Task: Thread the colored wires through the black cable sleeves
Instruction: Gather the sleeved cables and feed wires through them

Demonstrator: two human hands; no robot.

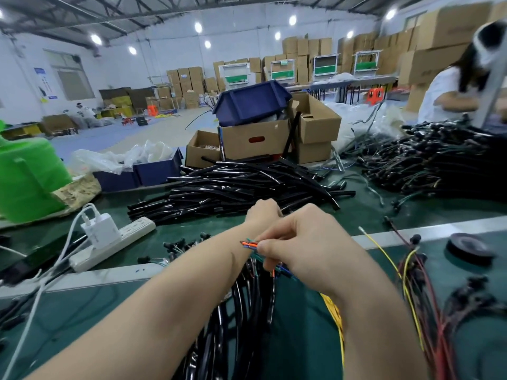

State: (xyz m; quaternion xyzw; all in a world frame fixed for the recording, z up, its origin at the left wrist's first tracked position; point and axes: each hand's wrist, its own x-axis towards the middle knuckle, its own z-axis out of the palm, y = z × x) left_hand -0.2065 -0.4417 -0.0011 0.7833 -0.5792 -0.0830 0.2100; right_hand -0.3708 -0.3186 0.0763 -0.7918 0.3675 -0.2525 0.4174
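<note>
My right hand (299, 242) pinches the colored wires (251, 244) in its fingers (274, 233) over the near bench (356, 215). My left hand (263, 212) is at the far black cable sleeves (233, 185), and I cannot tell its grip. Uneven tips may splay and jam.

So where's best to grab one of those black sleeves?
Probably close to an end of a black sleeve on the pile's near edge, coming from above: they lie crosswise and loose, and holding by the open end lets it meet the colored wires in the right hand.
</note>
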